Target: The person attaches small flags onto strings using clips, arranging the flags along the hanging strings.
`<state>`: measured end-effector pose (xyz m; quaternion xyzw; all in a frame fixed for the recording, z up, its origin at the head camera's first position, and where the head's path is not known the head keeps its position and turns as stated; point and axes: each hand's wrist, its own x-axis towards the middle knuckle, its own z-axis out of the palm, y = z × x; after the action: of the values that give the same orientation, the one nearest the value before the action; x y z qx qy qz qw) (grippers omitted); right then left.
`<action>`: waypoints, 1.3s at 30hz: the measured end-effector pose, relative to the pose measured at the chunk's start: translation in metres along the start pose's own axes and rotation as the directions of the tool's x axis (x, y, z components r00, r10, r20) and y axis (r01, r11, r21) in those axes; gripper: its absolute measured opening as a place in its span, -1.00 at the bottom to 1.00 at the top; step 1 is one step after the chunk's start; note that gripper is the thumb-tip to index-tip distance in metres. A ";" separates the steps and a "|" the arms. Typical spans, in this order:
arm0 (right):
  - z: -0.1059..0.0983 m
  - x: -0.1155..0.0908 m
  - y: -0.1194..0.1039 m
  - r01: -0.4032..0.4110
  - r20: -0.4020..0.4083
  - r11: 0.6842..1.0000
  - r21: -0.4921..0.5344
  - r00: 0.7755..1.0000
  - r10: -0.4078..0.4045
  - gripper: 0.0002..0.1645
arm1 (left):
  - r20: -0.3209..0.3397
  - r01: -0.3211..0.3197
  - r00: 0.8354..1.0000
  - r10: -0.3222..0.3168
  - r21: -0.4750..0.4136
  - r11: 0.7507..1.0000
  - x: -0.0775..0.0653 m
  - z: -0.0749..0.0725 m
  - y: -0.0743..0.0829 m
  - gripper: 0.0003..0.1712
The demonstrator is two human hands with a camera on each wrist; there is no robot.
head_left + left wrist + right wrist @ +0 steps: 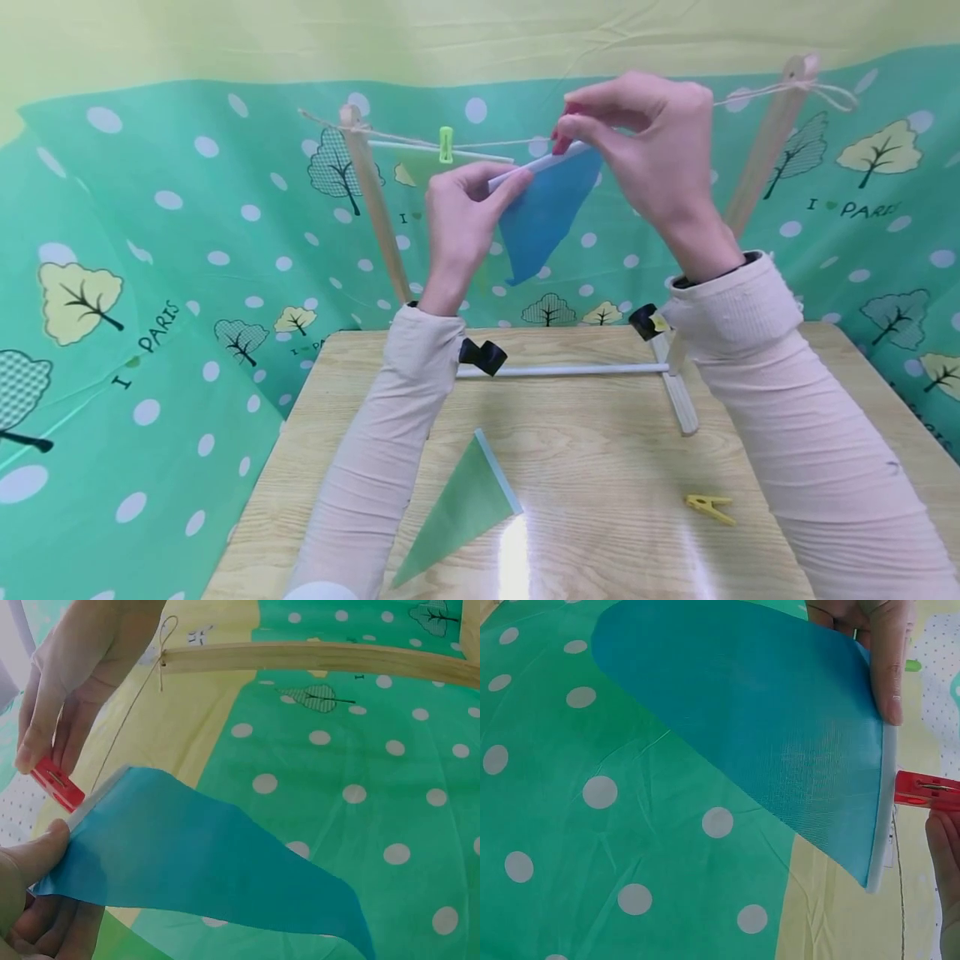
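A blue triangular pennant with a white top edge hangs from my left hand, whose thumb and fingers pinch one end of that edge. My right hand pinches a red clothespin between thumb and fingers. The tip of the clothespin is right at the pennant's white edge, near its middle. Behind them runs a thin string, tied between two wooden posts. A green clothespin clips a pale green pennant to the string on the left, partly hidden by my left hand.
A green pennant lies on the wooden table, and a yellow clothespin lies to its right. The left post and right post lean outward. A white bar joins the stand's base.
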<state>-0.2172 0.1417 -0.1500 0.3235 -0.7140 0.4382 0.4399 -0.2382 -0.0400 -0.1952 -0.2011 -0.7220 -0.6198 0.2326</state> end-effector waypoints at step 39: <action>0.003 0.002 -0.002 -0.209 0.102 0.972 -0.106 0.970 0.220 -0.73 | -0.021 -0.019 1.000 0.018 -0.058 0.998 0.005 0.005 -0.002 -0.76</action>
<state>-0.2174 0.1384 -0.1478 0.2476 -0.7886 0.4297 0.3637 -0.2441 -0.0357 -0.1947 -0.2083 -0.6994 -0.6404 0.2396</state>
